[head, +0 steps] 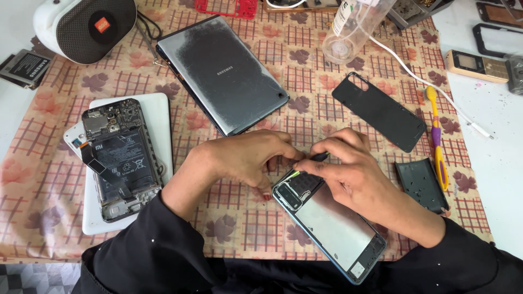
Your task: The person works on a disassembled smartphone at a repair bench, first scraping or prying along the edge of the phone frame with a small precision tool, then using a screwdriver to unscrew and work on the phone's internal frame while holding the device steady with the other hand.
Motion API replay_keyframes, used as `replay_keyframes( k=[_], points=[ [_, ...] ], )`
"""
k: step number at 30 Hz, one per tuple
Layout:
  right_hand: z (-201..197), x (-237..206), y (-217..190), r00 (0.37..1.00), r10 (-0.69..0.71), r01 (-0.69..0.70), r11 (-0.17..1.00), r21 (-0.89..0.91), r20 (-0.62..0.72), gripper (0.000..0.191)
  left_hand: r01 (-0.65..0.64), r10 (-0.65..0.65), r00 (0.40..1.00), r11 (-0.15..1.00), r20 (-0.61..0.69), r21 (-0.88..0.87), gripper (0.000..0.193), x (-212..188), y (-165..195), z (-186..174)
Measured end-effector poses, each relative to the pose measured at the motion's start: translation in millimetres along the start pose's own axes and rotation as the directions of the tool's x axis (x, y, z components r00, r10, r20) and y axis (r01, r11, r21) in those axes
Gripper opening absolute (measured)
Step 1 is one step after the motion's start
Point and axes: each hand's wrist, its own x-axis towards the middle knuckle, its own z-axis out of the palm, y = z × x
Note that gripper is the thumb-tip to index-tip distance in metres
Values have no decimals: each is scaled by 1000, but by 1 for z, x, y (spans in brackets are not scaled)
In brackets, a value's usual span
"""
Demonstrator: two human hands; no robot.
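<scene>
- Blue-framed opened phone [329,228] lies on bench, just below dark back cover [379,111].
- Right hand [357,177] pinches black tool [319,157]; left hand [245,160] grip curled at phone's top corner, contents unclear.
- Risk: tool slips, gouging camera module [289,195].

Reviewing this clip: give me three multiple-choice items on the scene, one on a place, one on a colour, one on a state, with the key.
1. Where does the opened phone with the bare battery lie?
A. on a white slab
B. on the grey tablet
C. in a drawer

2. What colour is the toothbrush handle?
A. black
B. yellow and purple
C. white

3. How is the blue-edged phone under the hands?
A. back cover on
B. back cover off
C. wrapped

Key: 1 A, the white slab shows around it. 2 B, its colours are plain. 3 B, the left hand and right hand work over its open inside.
</scene>
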Motion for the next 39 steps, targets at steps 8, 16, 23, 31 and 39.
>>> replay_keyframes(
  k=[8, 16, 23, 31, 39],
  points=[
    [0, 0, -2, 999, 41, -40, 999, -10, 35, 47, -28, 28, 999, 999, -17, -23, 80, 1, -2, 1],
    [-11, -6, 6, 993, 122, -119, 981, -155, 7, 45, -24, 23, 1000, 999, -11, -41, 82, 1, 0, 0],
    [-19, -14, 15, 985, 174, -174, 959, -222, -20, 49, -8, 8, 1000, 999, 0, -46, 89, 0, 5, -2],
    [-10, -9, 6, 990, 135, -138, 964, -229, -28, 45, -6, 6, 1000, 998, -2, -67, 81, -2, 4, -2],
    [-1, 0, -18, 999, 53, -51, 986, -160, 7, 43, -65, 65, 997, 998, -35, -8, 76, -2, 5, -2]
  ],
)
